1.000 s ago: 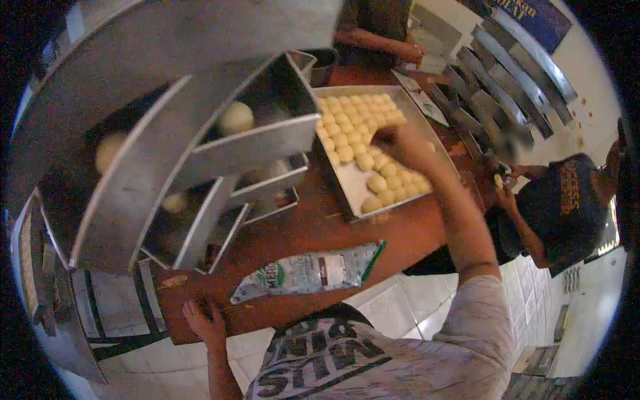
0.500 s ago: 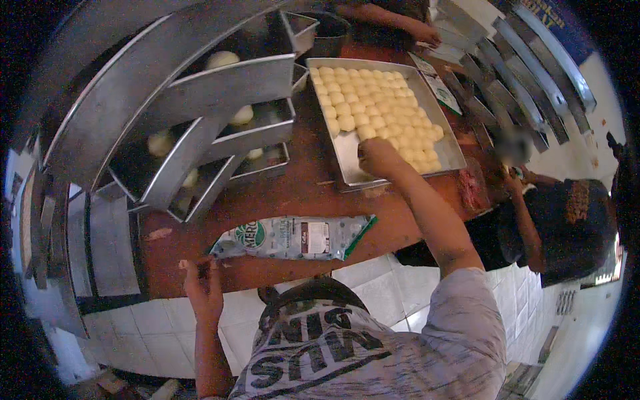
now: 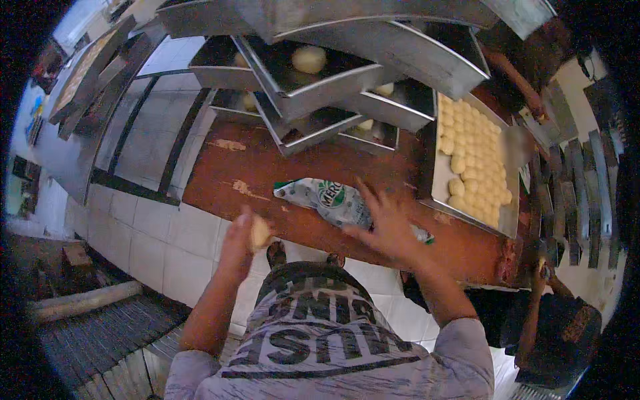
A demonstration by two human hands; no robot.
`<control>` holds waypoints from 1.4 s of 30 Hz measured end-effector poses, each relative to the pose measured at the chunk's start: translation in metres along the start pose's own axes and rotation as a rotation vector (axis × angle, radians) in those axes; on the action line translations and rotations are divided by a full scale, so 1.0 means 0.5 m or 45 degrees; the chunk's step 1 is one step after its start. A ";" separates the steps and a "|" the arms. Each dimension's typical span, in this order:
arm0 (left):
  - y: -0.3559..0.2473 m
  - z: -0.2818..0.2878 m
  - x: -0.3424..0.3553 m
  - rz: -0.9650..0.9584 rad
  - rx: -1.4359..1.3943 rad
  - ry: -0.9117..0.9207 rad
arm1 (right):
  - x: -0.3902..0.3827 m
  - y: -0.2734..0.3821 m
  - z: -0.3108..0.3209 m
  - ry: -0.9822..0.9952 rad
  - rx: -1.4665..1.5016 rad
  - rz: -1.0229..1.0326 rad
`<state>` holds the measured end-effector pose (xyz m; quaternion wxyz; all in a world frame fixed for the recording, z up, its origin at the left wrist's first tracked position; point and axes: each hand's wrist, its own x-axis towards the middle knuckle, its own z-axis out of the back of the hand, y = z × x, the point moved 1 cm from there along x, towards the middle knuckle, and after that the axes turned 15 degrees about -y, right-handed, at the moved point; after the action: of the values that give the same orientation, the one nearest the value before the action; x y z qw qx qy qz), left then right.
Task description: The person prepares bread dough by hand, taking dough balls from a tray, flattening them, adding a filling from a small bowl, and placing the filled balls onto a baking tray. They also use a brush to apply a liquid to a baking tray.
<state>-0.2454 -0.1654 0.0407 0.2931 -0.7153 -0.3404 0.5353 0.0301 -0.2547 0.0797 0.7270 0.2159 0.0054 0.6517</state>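
My left hand [image 3: 236,248] is closed around a pale ball of dough [image 3: 261,233], held just off the table's near edge. Fingers spread, my right hand [image 3: 393,227] hovers at the grey, green-marked plastic bag [image 3: 337,203] lying flat on the brown table [image 3: 240,157]; whether it touches the bag I cannot tell. To the right of it, a shallow metal tray [image 3: 441,177] carries many dough balls [image 3: 472,150] packed in rows, with a bare strip along its left side.
Stacked metal pans [image 3: 320,100] stand crosswise at the back, with dough balls inside some. More long pans [image 3: 590,187] line the far right. Another person's arm [image 3: 523,83] reaches in at the back right; a co-worker in a dark shirt [image 3: 560,333] stands at the right.
The view has swung left. My right hand has left the tray and come back over the bag, fingers spread. A dough ball now shows in my left hand.
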 end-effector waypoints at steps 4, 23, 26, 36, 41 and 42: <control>-0.036 0.027 -0.022 -0.180 -0.014 -0.326 | -0.022 0.016 -0.052 0.210 -0.434 -0.059; 0.016 -0.106 0.016 -0.849 0.374 -0.167 | 0.028 0.091 -0.004 -0.167 0.398 0.244; 0.017 -0.120 0.000 -0.735 0.492 -0.100 | 0.036 0.133 -0.032 0.309 1.352 -0.121; -0.021 -0.010 0.049 -0.256 -0.246 -0.106 | 0.056 0.072 -0.116 -0.282 -0.140 0.094; 0.033 -0.010 0.131 -0.259 -0.176 -0.088 | 0.054 0.049 -0.143 -0.142 0.011 -0.048; 0.042 -0.017 0.134 -0.294 -0.166 -0.033 | 0.058 0.042 -0.147 -0.179 0.129 -0.028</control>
<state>-0.2206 -0.1248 -0.0114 0.3014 -0.6819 -0.4583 0.4840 -0.0064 -0.2034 0.0279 0.7210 0.2976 -0.0104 0.6257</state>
